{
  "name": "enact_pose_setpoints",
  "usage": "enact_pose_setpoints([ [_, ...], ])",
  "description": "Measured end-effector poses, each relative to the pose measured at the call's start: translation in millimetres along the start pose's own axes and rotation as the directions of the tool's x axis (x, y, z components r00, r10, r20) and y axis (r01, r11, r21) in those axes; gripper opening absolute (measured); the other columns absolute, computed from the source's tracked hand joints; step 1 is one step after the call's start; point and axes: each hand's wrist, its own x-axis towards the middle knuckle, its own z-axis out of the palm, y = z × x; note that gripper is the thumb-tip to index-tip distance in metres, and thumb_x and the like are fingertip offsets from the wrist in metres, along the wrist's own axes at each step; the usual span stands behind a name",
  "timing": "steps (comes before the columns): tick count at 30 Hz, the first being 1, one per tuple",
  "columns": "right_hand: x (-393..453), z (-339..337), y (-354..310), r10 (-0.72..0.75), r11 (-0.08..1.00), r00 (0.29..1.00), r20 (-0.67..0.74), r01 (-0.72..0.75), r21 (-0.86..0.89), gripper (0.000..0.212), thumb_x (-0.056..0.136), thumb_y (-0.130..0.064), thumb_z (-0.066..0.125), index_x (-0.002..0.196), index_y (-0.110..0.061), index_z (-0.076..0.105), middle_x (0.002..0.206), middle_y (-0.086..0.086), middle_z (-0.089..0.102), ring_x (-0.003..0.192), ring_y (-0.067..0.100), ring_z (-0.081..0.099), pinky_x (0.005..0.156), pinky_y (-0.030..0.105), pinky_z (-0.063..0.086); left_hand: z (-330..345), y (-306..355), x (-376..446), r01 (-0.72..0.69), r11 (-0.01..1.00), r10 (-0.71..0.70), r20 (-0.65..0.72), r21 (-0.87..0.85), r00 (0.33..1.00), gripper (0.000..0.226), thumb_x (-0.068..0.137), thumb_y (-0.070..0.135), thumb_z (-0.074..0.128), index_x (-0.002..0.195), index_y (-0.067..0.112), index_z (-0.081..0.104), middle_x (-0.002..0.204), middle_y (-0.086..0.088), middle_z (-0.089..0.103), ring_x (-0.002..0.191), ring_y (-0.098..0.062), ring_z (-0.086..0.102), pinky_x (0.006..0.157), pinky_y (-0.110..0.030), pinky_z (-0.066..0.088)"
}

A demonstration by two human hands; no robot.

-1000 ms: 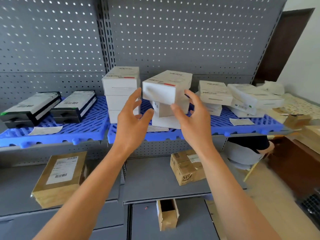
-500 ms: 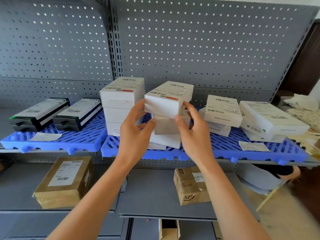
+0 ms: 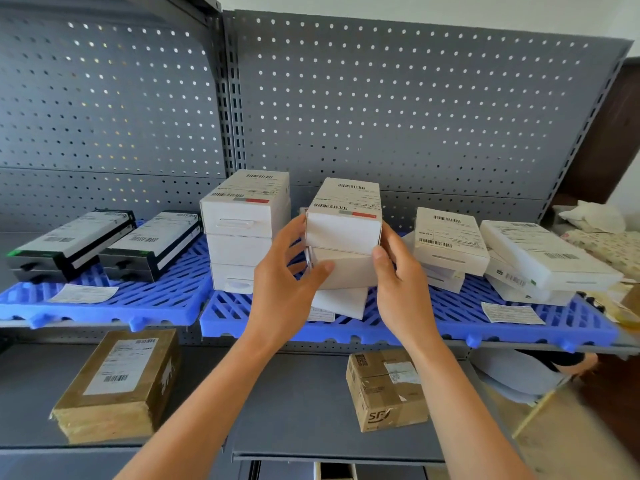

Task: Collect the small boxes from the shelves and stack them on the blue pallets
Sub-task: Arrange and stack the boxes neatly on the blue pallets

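Head view: left hand (image 3: pixel 284 289) and right hand (image 3: pixel 398 285) clasp top white box (image 3: pixel 343 220) of centre-frame stack on blue pallet (image 3: pixel 415 327). Several stacks already on pallets; brown boxes (image 3: pixel 117 382) on lower shelf (image 3: pixel 304 410) seemingly left.

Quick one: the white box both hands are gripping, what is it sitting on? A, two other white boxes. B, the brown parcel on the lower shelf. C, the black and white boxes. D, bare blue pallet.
A: the top white box, held between the left hand and right hand, rests on two more white boxes stacked on the blue pallet.
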Motion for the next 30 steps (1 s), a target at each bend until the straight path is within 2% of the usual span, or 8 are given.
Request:
enact_pose_setpoints([
  [3, 2.9, -1.3, 3.1, 0.009, 1.000, 1.000, -0.007, -0.009, -0.018, 0.043, 0.109, -0.028, 0.035, 0.151, -0.035, 0.039, 0.138, -0.015, 0.055, 0.121, -0.004, 0.049, 0.084, 0.004, 0.042, -2.1, -3.4, 3.7, 0.016, 0.999, -0.015, 0.020, -0.045, 1.000, 0.063, 0.091, 0.007, 0.071, 0.145, 0.029, 0.047, 0.137, 0.015, 0.059, 0.129, -0.006, 0.054, 0.101, -0.036, 0.053],
  [7, 5.6, -1.7, 4.2, 0.008, 1.000, 1.000, 0.000, -0.008, -0.019, 0.042, 0.109, -0.027, 0.035, 0.151, -0.033, 0.040, 0.136, -0.013, 0.057, 0.119, -0.002, 0.051, 0.082, 0.003, 0.041, -5.1, -4.2, 7.9, 0.007, 0.997, -0.002, 0.058, -0.081, 0.998, 0.062, 0.093, 0.000, 0.066, 0.145, 0.027, 0.048, 0.141, 0.011, 0.057, 0.132, -0.012, 0.053, 0.102, -0.044, 0.051],
  [12, 5.9, -0.7, 2.9, 0.012, 1.000, 1.000, -0.006, -0.012, -0.022, 0.042, 0.109, -0.026, 0.034, 0.150, -0.034, 0.041, 0.136, -0.014, 0.058, 0.120, -0.002, 0.052, 0.083, 0.003, 0.041, -7.4, -1.9, 11.8, -0.005, 0.995, 0.014, 0.084, -0.104, 0.996, 0.063, 0.094, -0.006, 0.060, 0.148, 0.025, 0.046, 0.142, 0.013, 0.057, 0.131, -0.007, 0.054, 0.102, -0.043, 0.052],
  [19, 3.6, 1.5, 0.1, 0.004, 0.999, 1.000, -0.021, -0.005, -0.041, 0.042, 0.109, -0.028, 0.034, 0.150, -0.033, 0.041, 0.135, -0.015, 0.058, 0.119, -0.003, 0.052, 0.085, 0.002, 0.040, -8.9, -7.1, 14.5, 0.026, 0.988, -0.012, 0.092, -0.150, 0.996, 0.061, 0.095, -0.005, 0.060, 0.148, 0.021, 0.047, 0.140, 0.008, 0.059, 0.130, -0.011, 0.055, 0.101, -0.039, 0.054],
  [25, 0.5, 3.8, -1.5, 0.013, 0.999, 0.999, -0.039, -0.015, -0.030, 0.041, 0.109, -0.027, 0.034, 0.149, -0.033, 0.043, 0.135, -0.016, 0.058, 0.122, -0.003, 0.051, 0.093, 0.014, 0.042, -9.2, -7.4, 16.1, 0.030, 0.985, -0.011, 0.115, -0.169, 0.993, 0.059, 0.096, -0.005, 0.059, 0.148, 0.018, 0.047, 0.139, 0.004, 0.062, 0.129, -0.011, 0.057, 0.101, -0.039, 0.053],
  [30, -2.0, 5.5, -3.1, 0.020, 1.000, 0.999, -0.045, -0.020, 0.000, 0.041, 0.109, -0.029, 0.037, 0.149, -0.033, 0.042, 0.138, -0.021, 0.055, 0.124, -0.007, 0.049, 0.099, 0.017, 0.041, -7.8, -5.4, 16.5, 0.022, 0.983, -0.001, 0.114, -0.183, 0.994, 0.057, 0.096, -0.006, 0.057, 0.148, 0.016, 0.047, 0.136, 0.007, 0.063, 0.127, -0.007, 0.058, 0.100, -0.032, 0.053],
])
